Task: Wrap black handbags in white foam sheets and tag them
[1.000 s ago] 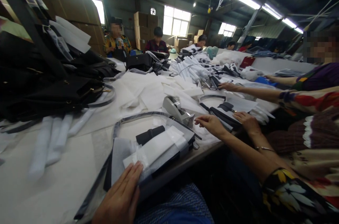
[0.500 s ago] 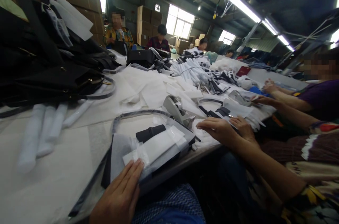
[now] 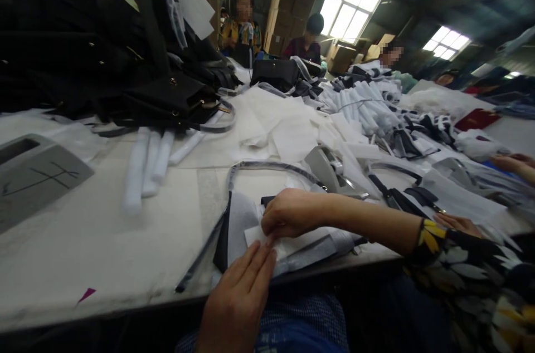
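From here I can't see inside the black handbags [image 3: 171, 99] piled at left; the white packet [image 3: 298, 245] lies on the strapped bag [image 3: 222, 244], at the fingertips of my flat left hand [image 3: 238, 292], my right hand [image 3: 292, 214] curled over it, grip hidden

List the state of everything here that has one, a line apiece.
Left hand: fingers straight, laid on the white paper
Right hand: fingers curled, over that paper; grip unclear
Front bag: lying down, partly covered
Front strap: looped out
Tape dispenser: set down, no hand on it
Loose sheets: spread, overlapping
Bundled rolls: apparently tied together
Black bags: heaped
Boxes: stacked
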Tool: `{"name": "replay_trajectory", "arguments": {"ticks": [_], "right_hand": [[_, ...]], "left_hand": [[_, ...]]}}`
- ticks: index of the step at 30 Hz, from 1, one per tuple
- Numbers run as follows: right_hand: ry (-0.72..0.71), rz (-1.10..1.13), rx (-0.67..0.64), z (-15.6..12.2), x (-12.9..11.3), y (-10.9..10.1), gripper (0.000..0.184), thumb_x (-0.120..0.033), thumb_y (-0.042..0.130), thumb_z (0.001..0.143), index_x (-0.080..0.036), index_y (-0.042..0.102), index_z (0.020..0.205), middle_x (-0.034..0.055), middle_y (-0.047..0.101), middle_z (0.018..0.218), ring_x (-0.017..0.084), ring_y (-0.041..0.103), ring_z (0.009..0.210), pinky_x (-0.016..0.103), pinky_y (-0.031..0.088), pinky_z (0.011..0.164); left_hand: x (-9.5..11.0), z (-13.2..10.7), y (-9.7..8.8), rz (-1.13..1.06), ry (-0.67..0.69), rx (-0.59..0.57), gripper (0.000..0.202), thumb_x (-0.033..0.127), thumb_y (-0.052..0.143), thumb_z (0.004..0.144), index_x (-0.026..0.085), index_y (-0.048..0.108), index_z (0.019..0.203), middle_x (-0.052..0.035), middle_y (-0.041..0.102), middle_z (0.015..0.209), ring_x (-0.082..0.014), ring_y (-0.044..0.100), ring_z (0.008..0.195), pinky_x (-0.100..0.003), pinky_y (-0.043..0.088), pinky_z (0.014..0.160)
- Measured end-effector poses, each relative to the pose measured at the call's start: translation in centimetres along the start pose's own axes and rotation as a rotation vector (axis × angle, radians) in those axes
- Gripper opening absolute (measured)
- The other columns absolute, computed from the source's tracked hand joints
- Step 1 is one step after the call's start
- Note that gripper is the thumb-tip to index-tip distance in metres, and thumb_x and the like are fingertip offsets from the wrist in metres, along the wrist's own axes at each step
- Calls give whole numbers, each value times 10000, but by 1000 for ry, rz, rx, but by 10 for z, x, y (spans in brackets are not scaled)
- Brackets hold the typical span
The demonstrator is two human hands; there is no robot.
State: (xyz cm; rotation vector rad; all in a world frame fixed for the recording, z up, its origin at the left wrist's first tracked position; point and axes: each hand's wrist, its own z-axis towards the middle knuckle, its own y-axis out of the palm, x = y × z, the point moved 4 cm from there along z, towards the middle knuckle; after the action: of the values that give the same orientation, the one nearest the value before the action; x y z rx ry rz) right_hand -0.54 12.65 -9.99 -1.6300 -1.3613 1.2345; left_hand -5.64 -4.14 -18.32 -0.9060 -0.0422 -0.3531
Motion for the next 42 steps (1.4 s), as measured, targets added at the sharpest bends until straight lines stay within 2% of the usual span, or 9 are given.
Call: {"name": "replay_trajectory", "arguments": {"ticks": [9,12,15,20,27,32,35,38,42], "right_hand": [[110,-111,-239,35,14,-3,84,-374,802,776,-302,779,811,-31,735,724,126,603,617,246,238,516],[77,-193,-271,43,10,-6,12,-304,791,779,-300,782,785,-19,725,686,138,615,622,252,267,542],[39,-234,-276,50,2,-9,85,-238,813,741,-272,757,686,-13,701,637,143,623,626,251,295,557],[25,-276,-300,60,0,-8,142,-258,839,726,-221,740,630,28,684,597,168,624,618,267,327,579],[-37,-304,-228,71,34,-5,432,-629,778,700,-208,704,634,6,614,542,144,537,549,276,257,552],[23,-68,-188,72,65,3,513,-709,747,670,-203,673,696,-28,622,606,112,471,542,264,240,559],[108,206,-205,73,85,14,520,-667,803,622,-186,650,745,-49,630,646,103,499,571,238,285,564],[190,449,-174,74,103,19,427,-500,862,644,-171,662,829,-50,674,709,103,569,622,207,358,593],[344,404,27,59,107,8,174,-287,729,839,-139,701,925,25,728,799,146,643,723,227,413,668]], "left_hand": [[-3,-11,4,-38,-87,5,379,166,390,1018,198,585,1341,-154,622,1271,-218,636,1135,-315,575,897],[-4,-9,3,-71,-88,12,376,134,410,1003,208,604,1316,-129,619,1293,-222,584,1217,-323,541,963],[-6,-4,2,-98,-78,-3,399,96,424,976,207,610,1311,-94,594,1371,-221,530,1286,-318,500,1022],[-8,2,2,-84,-21,-27,398,114,399,973,196,624,1291,-69,574,1414,-221,530,1294,-301,509,993],[-8,6,-1,-90,-21,-13,381,146,366,998,189,661,1236,-69,638,1334,-220,589,1224,-304,544,923],[-9,4,3,-96,-39,-4,368,139,403,983,185,655,1246,-69,625,1353,-220,573,1244,-306,527,959],[-10,2,5,-76,-8,-3,372,145,414,975,184,643,1265,-66,620,1359,-221,580,1238,-306,535,949],[-12,1,6,-52,19,-18,386,144,418,967,189,626,1288,-56,604,1381,-220,571,1253,-304,537,952],[-16,-1,8,-19,75,-22,407,143,432,951,200,608,1314,-43,584,1405,-211,563,1266,-294,538,954]]}}
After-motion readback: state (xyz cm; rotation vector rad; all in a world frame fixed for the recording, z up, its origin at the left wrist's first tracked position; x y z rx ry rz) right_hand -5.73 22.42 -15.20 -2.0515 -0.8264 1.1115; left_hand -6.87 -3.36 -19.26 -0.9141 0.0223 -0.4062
